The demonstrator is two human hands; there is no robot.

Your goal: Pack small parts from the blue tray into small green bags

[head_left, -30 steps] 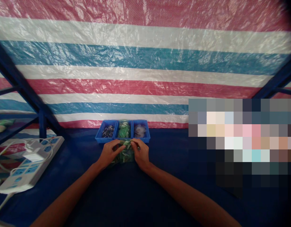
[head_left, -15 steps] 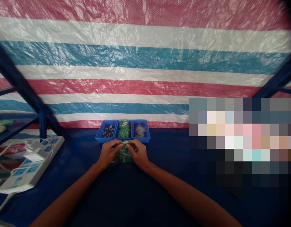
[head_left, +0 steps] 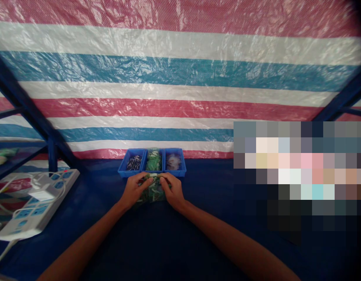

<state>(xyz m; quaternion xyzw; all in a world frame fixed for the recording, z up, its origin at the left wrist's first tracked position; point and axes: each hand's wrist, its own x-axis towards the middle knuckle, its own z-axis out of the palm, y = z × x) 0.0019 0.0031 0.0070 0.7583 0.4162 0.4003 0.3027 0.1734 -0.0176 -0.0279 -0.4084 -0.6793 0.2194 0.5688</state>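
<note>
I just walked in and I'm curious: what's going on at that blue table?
A person's left hand and right hand hold a small whitish piece between them; it's too small to make out. A shiny green bundle sits below it, between the hands. Just beyond are three blue trays: thin dark-and-silvery pieces on the left, a green heap in the middle, pale see-through pieces on the right.

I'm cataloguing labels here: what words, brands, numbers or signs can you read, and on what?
No text can be read.
Power strip: any marks are too small and blurred.
Blue bins, green bundle, striped sheet: no readable lettering.
Pixelated patch: whatever it covers is hidden.
</note>
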